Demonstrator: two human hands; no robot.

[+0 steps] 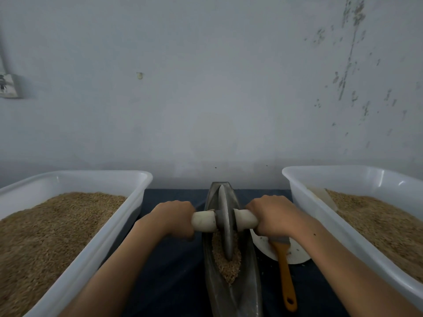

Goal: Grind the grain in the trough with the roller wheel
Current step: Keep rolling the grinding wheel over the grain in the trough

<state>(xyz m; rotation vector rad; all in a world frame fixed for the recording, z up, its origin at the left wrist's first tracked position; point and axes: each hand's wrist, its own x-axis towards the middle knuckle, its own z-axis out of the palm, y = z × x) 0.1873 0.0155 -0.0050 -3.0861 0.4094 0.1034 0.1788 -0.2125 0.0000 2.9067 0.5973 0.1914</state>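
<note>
Hands clenched, left (175, 219) and right (271, 215), round pale wooden axle handles beside grey metal roller wheel (226, 227), standing mid long boat-shaped metal trough (231, 291) among loose brown grain (226, 267); seemingly heavy, rigid, best gripped at both handles.

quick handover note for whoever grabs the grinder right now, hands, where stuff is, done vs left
Left hand grips the left end of the white handle; right hand grips the right end.
Roller wheel stands upright in the metal trough, on the far part of the grain.
The grain in the trough looks mostly whole, so the grinding is far from done.
Left to do: roll the wheel back and forth over the pile.
Nearby: left tub and right tub, both holding grain; an orange-handled brush lying on a white plate to the right of the trough.
</note>
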